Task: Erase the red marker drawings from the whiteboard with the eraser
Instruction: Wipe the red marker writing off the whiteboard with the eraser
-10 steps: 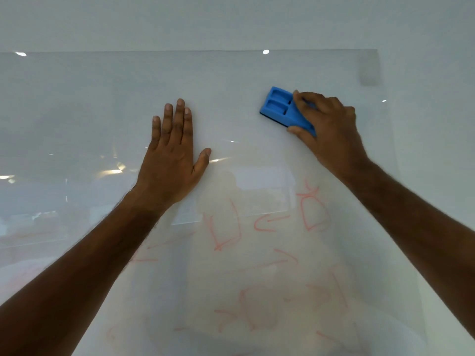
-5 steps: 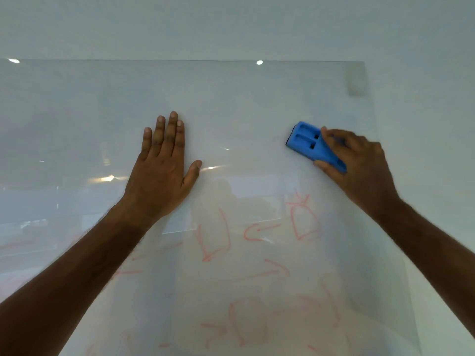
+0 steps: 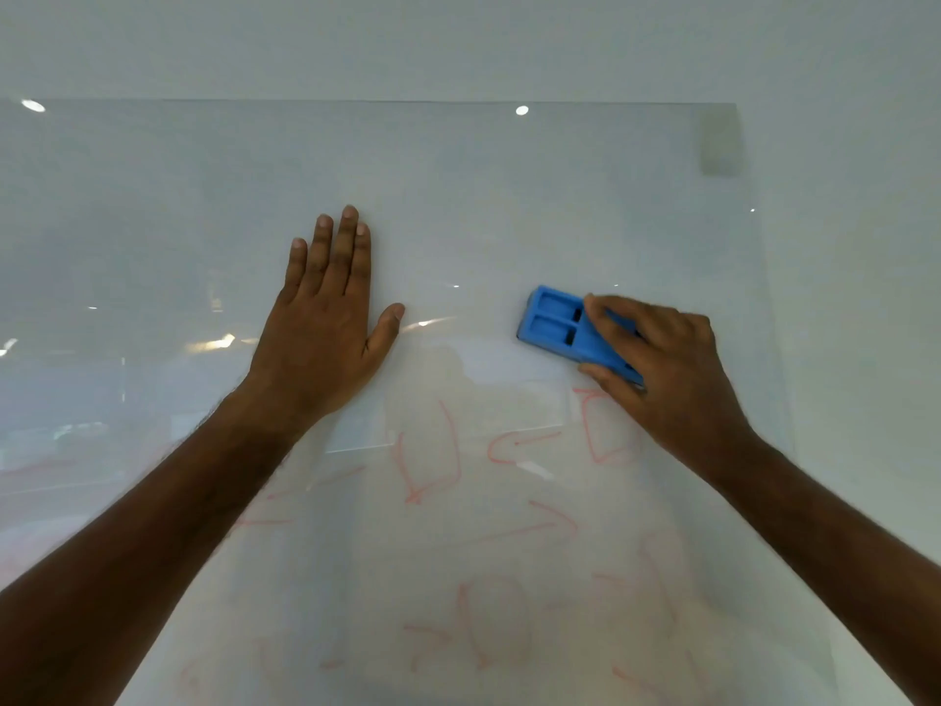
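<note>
Blue eraser [image 3: 565, 332] lying long axis ten-to-four o'clock on whiteboard [image 3: 509, 196], right hand [image 3: 662, 369] pinching it, left hand [image 3: 326, 323] pressing spread flat, red marker drawings [image 3: 433, 450] smearing faintly at six o'clock

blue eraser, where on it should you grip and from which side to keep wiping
Grip the blue eraser across its two long edges at the near end, coming from below right, as the right hand does now: thumb on the lower edge, fingers over the top. It lies flat against the whiteboard, so only its moulded back and sides are reachable. The left hand lies flat on the board.
</note>
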`<state>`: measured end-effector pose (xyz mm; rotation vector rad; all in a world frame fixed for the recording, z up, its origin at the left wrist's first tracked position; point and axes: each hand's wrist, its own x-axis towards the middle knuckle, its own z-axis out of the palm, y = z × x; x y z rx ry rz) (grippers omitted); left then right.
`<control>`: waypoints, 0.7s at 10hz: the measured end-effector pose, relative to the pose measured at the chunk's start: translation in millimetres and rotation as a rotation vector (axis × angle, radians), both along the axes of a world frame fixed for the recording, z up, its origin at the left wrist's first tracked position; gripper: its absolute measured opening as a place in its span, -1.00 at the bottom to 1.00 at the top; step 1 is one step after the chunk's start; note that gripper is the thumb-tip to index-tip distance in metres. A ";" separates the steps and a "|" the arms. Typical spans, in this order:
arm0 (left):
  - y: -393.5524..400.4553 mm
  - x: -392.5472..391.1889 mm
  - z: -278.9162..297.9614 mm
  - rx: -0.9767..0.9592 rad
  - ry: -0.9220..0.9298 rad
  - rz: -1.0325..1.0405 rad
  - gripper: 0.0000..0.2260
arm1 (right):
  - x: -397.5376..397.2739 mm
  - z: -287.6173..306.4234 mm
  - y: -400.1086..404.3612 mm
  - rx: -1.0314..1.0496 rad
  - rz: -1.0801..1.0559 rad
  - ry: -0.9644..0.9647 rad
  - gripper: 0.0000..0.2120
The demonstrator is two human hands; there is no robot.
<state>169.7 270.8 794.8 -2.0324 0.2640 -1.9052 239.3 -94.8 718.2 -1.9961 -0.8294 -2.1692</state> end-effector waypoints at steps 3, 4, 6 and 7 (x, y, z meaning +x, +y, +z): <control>-4.2 1.8 -3.2 -0.023 0.003 -0.014 -0.26 | 7.4 20.6 -21.1 0.160 -0.023 0.046 -0.41; -4.9 1.1 -3.8 -0.026 0.008 -0.009 -0.26 | 4.3 26.7 0.7 0.167 0.020 0.050 -0.43; -3.7 0.0 -3.8 -0.026 0.023 -0.010 -0.26 | -6.4 -31.6 23.0 0.031 -0.031 -0.033 -0.46; -4.8 0.5 -5.1 -0.039 0.033 -0.017 -0.26 | -3.7 -66.4 -1.1 -0.058 -0.079 -0.038 -0.48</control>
